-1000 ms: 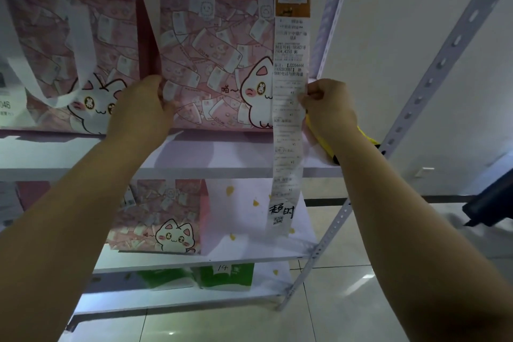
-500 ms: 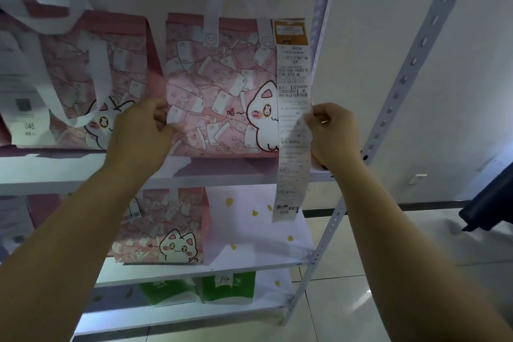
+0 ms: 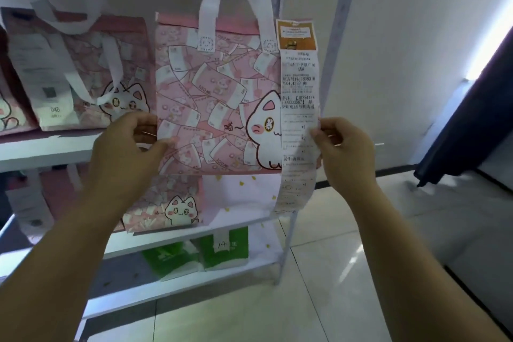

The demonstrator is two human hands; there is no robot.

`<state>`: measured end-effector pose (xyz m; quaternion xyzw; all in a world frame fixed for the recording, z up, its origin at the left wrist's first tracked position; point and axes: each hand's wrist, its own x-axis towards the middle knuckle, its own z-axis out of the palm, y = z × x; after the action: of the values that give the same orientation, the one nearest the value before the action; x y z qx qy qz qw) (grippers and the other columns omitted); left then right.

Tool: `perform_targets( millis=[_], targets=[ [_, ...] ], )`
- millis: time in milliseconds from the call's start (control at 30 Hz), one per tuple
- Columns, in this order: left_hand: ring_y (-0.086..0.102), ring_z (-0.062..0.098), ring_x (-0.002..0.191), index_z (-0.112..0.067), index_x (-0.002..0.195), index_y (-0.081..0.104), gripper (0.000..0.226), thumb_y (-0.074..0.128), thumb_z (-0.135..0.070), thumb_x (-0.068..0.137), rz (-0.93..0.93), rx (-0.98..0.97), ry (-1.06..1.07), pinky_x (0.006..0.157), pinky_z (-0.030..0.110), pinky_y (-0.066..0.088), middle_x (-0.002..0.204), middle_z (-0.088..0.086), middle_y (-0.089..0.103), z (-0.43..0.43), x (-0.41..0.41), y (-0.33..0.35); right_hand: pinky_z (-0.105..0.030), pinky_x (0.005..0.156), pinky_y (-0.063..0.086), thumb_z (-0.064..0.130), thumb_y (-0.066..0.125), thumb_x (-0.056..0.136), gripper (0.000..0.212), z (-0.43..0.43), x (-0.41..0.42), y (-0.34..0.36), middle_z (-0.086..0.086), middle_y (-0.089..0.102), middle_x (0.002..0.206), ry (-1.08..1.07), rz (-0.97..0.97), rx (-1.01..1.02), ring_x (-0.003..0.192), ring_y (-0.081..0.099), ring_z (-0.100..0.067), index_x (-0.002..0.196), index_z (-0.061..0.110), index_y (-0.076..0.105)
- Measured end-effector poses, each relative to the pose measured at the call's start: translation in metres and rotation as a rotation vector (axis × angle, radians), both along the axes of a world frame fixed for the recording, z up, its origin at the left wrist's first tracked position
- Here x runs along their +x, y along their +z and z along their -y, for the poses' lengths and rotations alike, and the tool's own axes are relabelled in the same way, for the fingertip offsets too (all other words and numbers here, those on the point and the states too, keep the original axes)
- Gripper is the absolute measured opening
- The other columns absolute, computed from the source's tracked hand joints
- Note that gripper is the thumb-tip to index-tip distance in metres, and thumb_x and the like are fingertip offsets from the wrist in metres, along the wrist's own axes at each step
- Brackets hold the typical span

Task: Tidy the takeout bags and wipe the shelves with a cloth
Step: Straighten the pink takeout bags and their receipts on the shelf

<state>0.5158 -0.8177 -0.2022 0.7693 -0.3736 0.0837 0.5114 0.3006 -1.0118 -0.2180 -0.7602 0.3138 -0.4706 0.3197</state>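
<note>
Bag [image 3: 211, 108] is hanging upright, handles up, just in front of the upper shelf [image 3: 41, 151] at its right end. Left hand [image 3: 130, 147] is pinching its left edge, right hand [image 3: 344, 153] is pinching its right edge plus receipt [image 3: 298, 119]; both equally near.

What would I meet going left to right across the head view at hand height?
shelved pink cat bag → left hand → held pink cat bag, gripped at both side edges → receipt hanging on its right edge → right hand
</note>
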Motion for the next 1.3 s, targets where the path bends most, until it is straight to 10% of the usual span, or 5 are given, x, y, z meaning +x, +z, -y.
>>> perform_targets(
  millis=[867,1300],
  targets=[
    [0.057,-0.001,0.074,-0.026,0.092,0.056,0.022,0.073,-0.021,0.078,-0.008,-0.080,-0.719,0.058,0.013,0.040,0.084,-0.020,0.057,0.312,-0.358,-0.007,-0.014,0.047,0.048,0.018,0.063,0.088,0.009,0.114,-0.435,0.012,0.014,0.068,0.081,-0.644,0.030,-0.051,0.056,0.062,-0.003,0.092,0.026,0.064],
    [0.058,0.000,0.078,-0.025,0.091,0.057,0.022,0.073,-0.019,0.077,0.009,-0.034,-0.948,0.061,0.015,0.042,0.086,-0.013,0.061,0.514,-0.447,-0.014,-0.021,0.047,0.051,0.016,0.062,0.088,0.018,0.262,-0.521,-0.004,0.012,0.070,0.082,-0.862,0.024,-0.065,0.051,0.061,-0.010,0.090,0.034,0.063]
  ],
)
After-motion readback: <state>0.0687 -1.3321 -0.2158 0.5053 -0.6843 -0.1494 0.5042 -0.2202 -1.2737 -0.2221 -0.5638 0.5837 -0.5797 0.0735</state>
